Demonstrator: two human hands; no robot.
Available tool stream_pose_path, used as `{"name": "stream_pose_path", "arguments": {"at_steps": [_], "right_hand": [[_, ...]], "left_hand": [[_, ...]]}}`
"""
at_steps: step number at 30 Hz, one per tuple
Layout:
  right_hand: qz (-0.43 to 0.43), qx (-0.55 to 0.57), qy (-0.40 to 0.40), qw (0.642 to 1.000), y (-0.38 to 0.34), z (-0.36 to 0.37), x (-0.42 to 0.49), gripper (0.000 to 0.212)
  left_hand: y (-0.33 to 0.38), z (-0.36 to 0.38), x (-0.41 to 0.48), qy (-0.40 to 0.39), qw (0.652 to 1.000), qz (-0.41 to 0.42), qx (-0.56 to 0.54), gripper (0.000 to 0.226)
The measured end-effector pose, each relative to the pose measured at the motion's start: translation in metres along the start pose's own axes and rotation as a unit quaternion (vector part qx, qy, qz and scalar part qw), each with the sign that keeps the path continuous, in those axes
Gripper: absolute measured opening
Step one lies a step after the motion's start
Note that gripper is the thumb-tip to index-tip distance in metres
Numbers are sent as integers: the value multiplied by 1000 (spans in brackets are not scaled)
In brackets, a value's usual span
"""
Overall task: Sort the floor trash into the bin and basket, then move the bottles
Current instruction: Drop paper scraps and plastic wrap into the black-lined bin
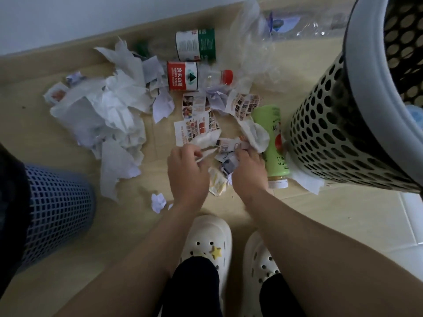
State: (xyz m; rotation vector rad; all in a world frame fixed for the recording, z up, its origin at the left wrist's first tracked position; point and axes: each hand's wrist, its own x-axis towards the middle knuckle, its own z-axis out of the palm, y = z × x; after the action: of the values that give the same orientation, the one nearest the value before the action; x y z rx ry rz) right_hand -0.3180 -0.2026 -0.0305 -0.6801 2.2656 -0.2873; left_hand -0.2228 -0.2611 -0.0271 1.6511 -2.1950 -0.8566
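Paper trash covers the wooden floor: a big heap of crumpled white tissue (109,115) at left and torn printed leaflets (196,126) in the middle. My left hand (186,170) pinches a white paper scrap. My right hand (248,170) closes on crumpled printed paper beside a green bottle (274,143) lying on its side. A red-labelled clear bottle (194,76) and a green-labelled bottle (196,44) lie farther back. A blue mesh basket (57,216) stands at left. A perforated grey-rimmed bin (343,124) stands at right.
Clear crumpled plastic (256,42) lies by the skirting board at the back. A small paper ball (158,202) sits near my left wrist. My white clogs (210,245) are directly below my hands. White tile begins at the right edge.
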Motion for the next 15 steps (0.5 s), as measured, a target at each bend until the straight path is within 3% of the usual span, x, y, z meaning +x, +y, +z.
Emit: {"name": "stream_pose_path", "arguments": {"at_steps": [3,6,15], "right_hand": [[36,-35,-20,999,6,2,4,44],[54,-38,-19,998,11,2,7,37],[31,-111,-13,993,19,16,-8,37]], "left_hand": [[-13,24,-12,-120,983,90,108,23],[-23,34,-23,-312,915,104,235,55],[-31,22,-20,-361,878,140,282,67]]}}
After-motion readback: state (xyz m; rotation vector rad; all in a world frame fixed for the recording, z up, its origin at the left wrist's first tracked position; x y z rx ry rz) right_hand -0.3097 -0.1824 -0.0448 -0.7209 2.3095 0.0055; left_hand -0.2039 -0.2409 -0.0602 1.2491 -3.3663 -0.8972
